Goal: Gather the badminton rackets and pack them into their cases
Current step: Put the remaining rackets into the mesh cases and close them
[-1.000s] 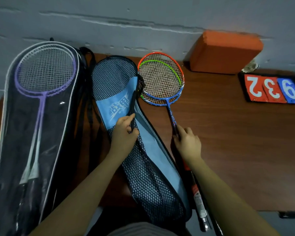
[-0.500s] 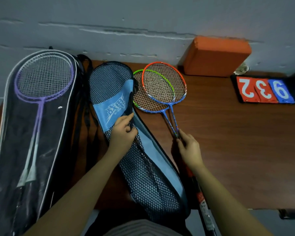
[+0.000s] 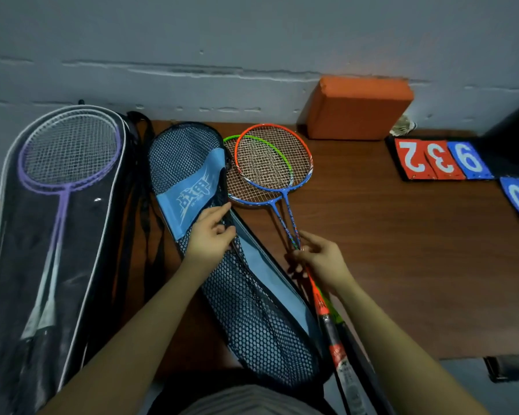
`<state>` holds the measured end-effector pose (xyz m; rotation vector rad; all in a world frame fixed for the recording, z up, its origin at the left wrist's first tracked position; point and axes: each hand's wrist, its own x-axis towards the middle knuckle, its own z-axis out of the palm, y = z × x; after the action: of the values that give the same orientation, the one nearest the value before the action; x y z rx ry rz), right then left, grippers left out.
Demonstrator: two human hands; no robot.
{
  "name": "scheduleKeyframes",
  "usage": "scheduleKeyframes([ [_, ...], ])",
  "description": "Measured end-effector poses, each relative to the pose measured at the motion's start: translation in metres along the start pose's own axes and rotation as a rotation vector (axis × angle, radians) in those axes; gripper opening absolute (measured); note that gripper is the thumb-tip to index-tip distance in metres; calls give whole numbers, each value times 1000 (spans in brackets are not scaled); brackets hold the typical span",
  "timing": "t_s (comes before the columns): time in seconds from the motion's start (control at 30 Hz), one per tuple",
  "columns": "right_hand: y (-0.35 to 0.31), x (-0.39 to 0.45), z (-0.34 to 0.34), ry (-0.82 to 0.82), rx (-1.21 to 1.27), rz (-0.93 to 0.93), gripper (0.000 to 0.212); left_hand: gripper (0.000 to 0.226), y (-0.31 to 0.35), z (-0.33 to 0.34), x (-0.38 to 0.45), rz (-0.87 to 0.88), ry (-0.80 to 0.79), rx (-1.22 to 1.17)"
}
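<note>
Head view: left hand (image 3: 212,232) pinches the mesh case (image 3: 246,295) edge; right hand (image 3: 318,262) grips two thin racket shafts (image 3: 288,223).

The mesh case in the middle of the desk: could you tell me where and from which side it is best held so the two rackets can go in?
Probably by the open edge of the mesh case, where the blue panel ends, reached from the near side. The left hand already pinches that edge. The slit faces the orange racket and green racket, gripped by their shafts in the right hand.
</note>
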<state>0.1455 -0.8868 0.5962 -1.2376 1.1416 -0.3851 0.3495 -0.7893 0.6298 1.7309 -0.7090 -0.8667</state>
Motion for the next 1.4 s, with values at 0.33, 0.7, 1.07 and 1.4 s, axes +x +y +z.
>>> scheduleKeyframes([
  [0.33,4,-21,-19,225,-213,-241,41,54,4,12,3,-10,-57,-13],
  [0.7,20,-62,-47,433,-181,-351,45,66,-2,50,22,-84,-150,-33],
  [1.07,39,-85,-68,354,-239,-344,46,67,19,55,32,-42,32,-154],
  [1.4,42,-88,-71,406,-99,-320,44,68,2,65,30,-85,-12,-82],
])
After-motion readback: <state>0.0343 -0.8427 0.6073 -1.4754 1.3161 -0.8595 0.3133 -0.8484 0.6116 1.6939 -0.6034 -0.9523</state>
